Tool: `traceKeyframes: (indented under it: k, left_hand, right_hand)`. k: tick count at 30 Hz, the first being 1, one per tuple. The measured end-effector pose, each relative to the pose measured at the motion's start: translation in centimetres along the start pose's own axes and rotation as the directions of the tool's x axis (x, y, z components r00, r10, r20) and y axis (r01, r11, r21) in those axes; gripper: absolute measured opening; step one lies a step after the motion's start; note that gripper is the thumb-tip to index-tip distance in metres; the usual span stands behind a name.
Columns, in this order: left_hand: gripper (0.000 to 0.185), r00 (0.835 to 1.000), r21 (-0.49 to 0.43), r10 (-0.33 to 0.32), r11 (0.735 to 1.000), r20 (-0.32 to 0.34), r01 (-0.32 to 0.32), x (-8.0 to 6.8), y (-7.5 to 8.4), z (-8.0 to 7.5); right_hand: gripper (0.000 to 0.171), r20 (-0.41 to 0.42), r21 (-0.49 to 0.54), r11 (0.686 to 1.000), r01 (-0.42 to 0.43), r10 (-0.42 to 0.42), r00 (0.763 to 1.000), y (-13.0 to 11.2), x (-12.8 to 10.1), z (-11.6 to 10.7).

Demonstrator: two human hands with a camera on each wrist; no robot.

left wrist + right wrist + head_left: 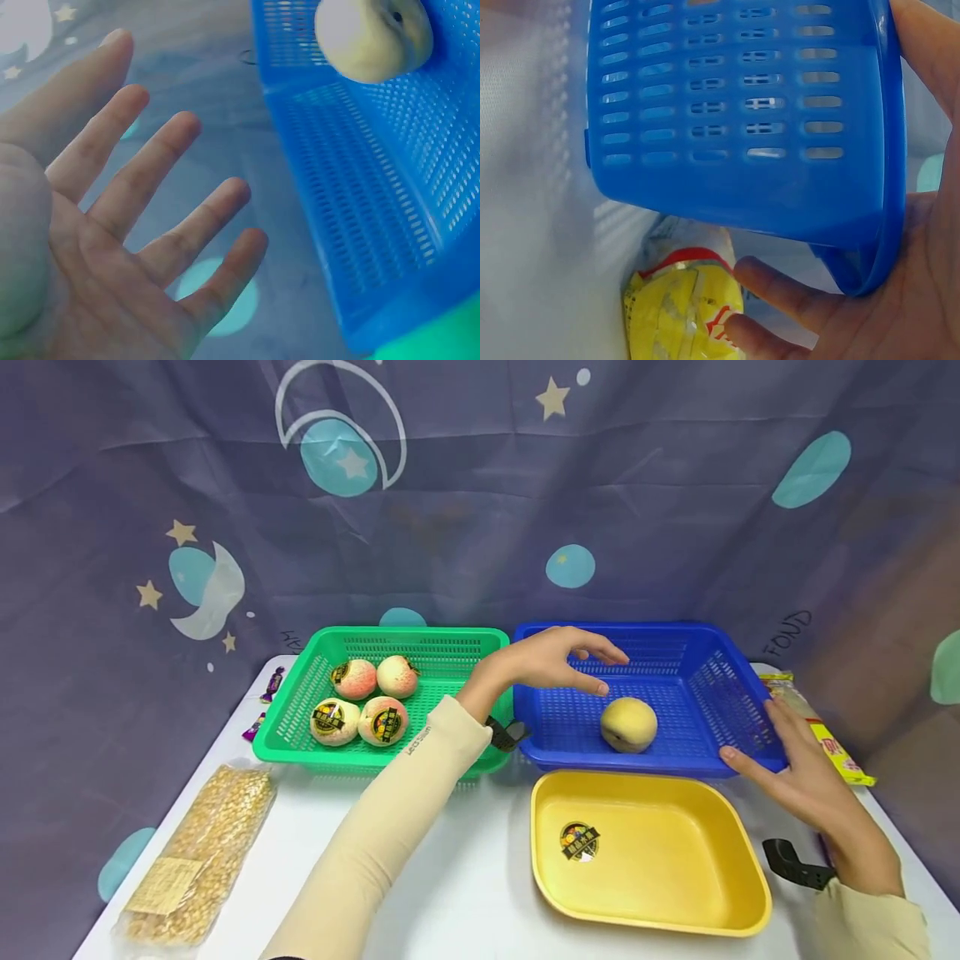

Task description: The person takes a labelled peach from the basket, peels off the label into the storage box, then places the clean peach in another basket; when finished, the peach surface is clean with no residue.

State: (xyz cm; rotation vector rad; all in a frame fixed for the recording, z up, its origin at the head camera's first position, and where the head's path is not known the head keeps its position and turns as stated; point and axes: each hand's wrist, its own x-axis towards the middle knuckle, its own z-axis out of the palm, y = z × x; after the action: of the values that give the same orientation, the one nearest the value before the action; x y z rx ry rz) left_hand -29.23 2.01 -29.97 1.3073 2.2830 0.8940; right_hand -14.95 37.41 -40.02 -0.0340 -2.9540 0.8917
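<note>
Nearest the head camera, a cream sleeve [375, 835] leads to the left hand [558, 657], its fingers loosely spread with nothing in them, hovering over the left part of the blue perforated basket [675, 631]. Inside that basket a yellow peach [628, 725] sits near the front wall, below and just beside the left thumb. At the basket's front right corner, the right hand [806, 768] rests with thumb and fingers extended and parted around the rim; how firmly it bears there is hard to tell. Beyond its fingertips lies a yellow packet [838, 752]. Before the basket stands a yellow tray [675, 868] with a round sticker [580, 842]; to the left, a green basket [296, 693] holds four pinkish peaches [393, 677].
</note>
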Motion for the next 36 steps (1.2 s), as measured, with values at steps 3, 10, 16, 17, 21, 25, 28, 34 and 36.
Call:
traceKeyframes:
  k: [3, 10, 16, 17, 21, 25, 28, 34, 36]
  left_hand:
    - [0.046, 0.997, 0.017, 0.038, 0.999, -0.072, -0.037, -2.4, 0.0, -0.3]
    - [0.039, 0.961, -0.003, 0.002, 1.0, -0.275, -0.003, -9.2, -0.8, -0.5]
    - [0.04, 0.865, -0.032, -0.102, 0.995, -0.491, 0.099, -15.6, -3.4, 0.0]
    - [0.041, 0.844, -0.034, -0.124, 0.992, -0.522, 0.125, -16.7, -4.0, 0.2]
    - [0.046, 0.749, -0.049, -0.219, 0.969, -0.625, 0.242, -20.7, -6.9, 0.8]
    - [0.057, 0.657, -0.004, -0.284, 0.92, -0.699, 0.393, -24.3, -9.2, 1.2]
    - [0.065, 0.599, 0.027, -0.319, 0.868, -0.734, 0.496, -26.5, -10.3, 1.4]
    - [0.075, 0.524, 0.028, -0.381, 0.789, -0.762, 0.614, -29.7, -11.8, 1.7]
    - [0.076, 0.499, 0.021, -0.397, 0.766, -0.77, 0.642, -30.4, -12.1, 1.9]
  right_hand:
    - [0.103, -0.004, 0.006, 1.0, 0.01, -0.01, 1.0, 0.2, 0.0, 0.0]
    - [0.101, -0.012, 0.0, 0.999, 0.033, -0.033, 0.999, 0.5, 0.0, 0.0]
    - [0.1, -0.01, 0.007, 0.999, 0.044, -0.044, 0.999, 0.7, 0.0, 0.1]
    - [0.1, -0.009, 0.007, 0.999, 0.048, -0.048, 0.999, 0.7, 0.0, 0.1]
    - [0.099, 0.0, 0.004, 0.998, 0.055, -0.055, 0.998, 0.6, 0.1, 0.3]
    - [0.1, 0.017, -0.017, 0.999, 0.05, -0.05, 0.999, 0.5, 0.2, 0.3]
    - [0.1, 0.019, -0.036, 0.998, 0.05, -0.049, 0.999, 0.5, 0.3, 0.2]
    - [0.098, -0.018, -0.048, 0.995, 0.084, -0.085, 0.996, 0.8, 0.4, 0.1]
    - [0.095, -0.047, -0.05, 0.993, 0.106, -0.108, 0.993, 0.9, 0.5, 0.0]
